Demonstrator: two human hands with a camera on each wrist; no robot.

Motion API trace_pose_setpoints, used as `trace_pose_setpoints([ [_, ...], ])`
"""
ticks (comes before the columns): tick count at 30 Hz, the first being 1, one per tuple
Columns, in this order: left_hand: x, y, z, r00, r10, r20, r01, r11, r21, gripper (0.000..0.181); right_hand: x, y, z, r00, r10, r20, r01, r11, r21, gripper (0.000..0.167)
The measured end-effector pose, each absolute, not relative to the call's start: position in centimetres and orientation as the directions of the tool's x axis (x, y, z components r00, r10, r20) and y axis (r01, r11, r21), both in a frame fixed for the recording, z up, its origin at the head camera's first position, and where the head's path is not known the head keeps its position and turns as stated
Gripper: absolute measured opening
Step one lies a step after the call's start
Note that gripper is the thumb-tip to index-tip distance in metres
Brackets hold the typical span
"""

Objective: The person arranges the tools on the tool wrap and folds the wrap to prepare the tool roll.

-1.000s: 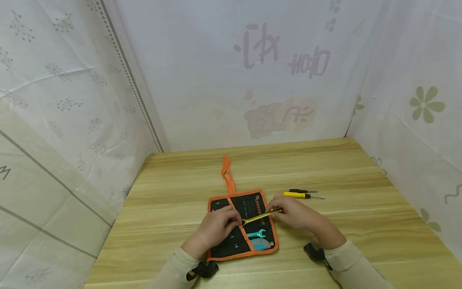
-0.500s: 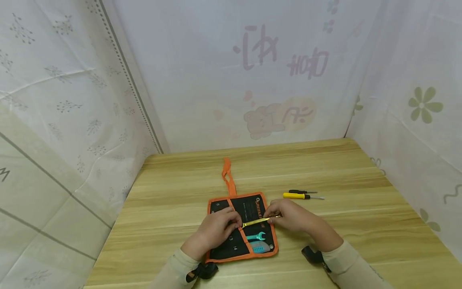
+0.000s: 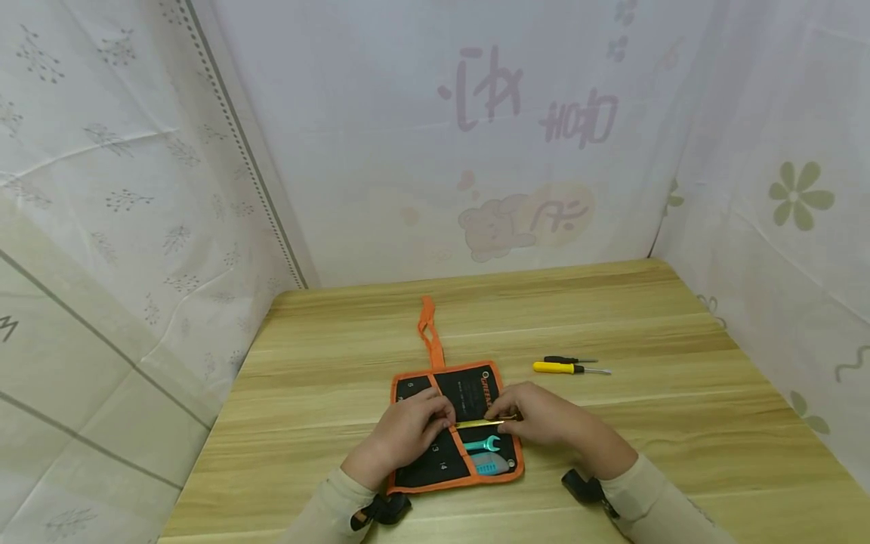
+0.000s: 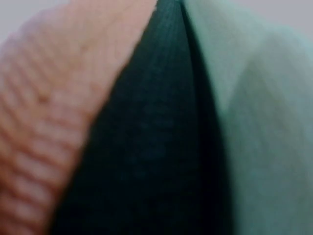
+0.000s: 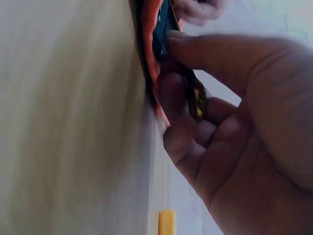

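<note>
A black tool pouch (image 3: 465, 389) with orange trim lies unrolled on the table. My left hand (image 3: 408, 427) pinches the orange edge of its pocket. My right hand (image 3: 540, 414) grips a gold wrench (image 3: 478, 424) by its right end between thumb and fingers; the wrench's left end is at the pocket mouth, by my left fingertips. In the right wrist view, the gold wrench (image 5: 198, 102) pokes out behind the fingers. Below it in the pocket sit a teal wrench (image 3: 484, 444) and a grey-and-teal tool (image 3: 491, 463), likely a folding knife. The left wrist view shows only blurred skin, dark band and sleeve.
A yellow-handled screwdriver (image 3: 559, 368) and a small black screwdriver (image 3: 560, 360) lie right of the pouch. Its orange strap (image 3: 428, 329) stretches toward the back of the wooden table (image 3: 326, 340). Patterned cloth hangs behind and on both sides.
My right hand has moved left and slightly toward me, sliding the gold wrench further into the pocket; less of it shows. My left hand stays at the pocket edge.
</note>
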State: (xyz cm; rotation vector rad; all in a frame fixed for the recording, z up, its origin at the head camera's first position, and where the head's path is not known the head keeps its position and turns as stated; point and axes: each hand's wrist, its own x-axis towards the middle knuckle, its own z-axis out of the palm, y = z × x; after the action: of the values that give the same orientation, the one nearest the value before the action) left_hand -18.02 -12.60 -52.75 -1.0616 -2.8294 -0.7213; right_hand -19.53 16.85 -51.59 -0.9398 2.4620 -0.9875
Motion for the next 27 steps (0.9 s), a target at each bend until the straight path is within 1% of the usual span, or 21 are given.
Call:
trace_pose_setpoints([
  [2,-18.0,-12.6,-52.8,-0.769,0.612,0.187,0.626,0.660,0.415,0.008,-19.4,16.9,-51.4,-0.734,-0.676,-0.058,-0.457,0.555,-0.695,0.029],
  [4,-18.0,-12.6,-52.8,-0.771,0.609,0.185,0.623,0.660,0.419,0.008,-19.2,17.0,-51.1,-0.749,-0.660,-0.055,-0.453,0.571,-0.685,0.031],
  [9,-18.0,-12.6,-52.9,-0.778,0.601,0.184,0.614,0.663,0.428,0.009,-19.0,17.3,-50.8,-0.782,-0.622,-0.035,-0.464,0.618,-0.635,0.020],
  [13,-18.0,-12.7,-53.0,-0.782,0.596,0.183,0.608,0.664,0.436,0.009,-19.1,17.7,-51.2,-0.783,-0.621,-0.021,-0.483,0.630,-0.608,0.019],
  [17,-18.1,-12.7,-53.0,-0.784,0.595,0.178,0.603,0.660,0.449,0.009,-19.2,18.4,-51.5,-0.772,-0.635,-0.024,-0.474,0.599,-0.645,0.019],
  [24,-18.0,-12.7,-53.0,-0.788,0.593,0.165,0.596,0.666,0.448,0.009,-19.5,19.4,-51.8,-0.757,-0.650,-0.066,-0.425,0.567,-0.706,0.014],
  [27,-18.1,-12.7,-53.0,-0.789,0.593,0.161,0.595,0.670,0.444,0.009,-19.6,19.7,-51.9,-0.759,-0.646,-0.080,-0.406,0.566,-0.718,0.016],
])
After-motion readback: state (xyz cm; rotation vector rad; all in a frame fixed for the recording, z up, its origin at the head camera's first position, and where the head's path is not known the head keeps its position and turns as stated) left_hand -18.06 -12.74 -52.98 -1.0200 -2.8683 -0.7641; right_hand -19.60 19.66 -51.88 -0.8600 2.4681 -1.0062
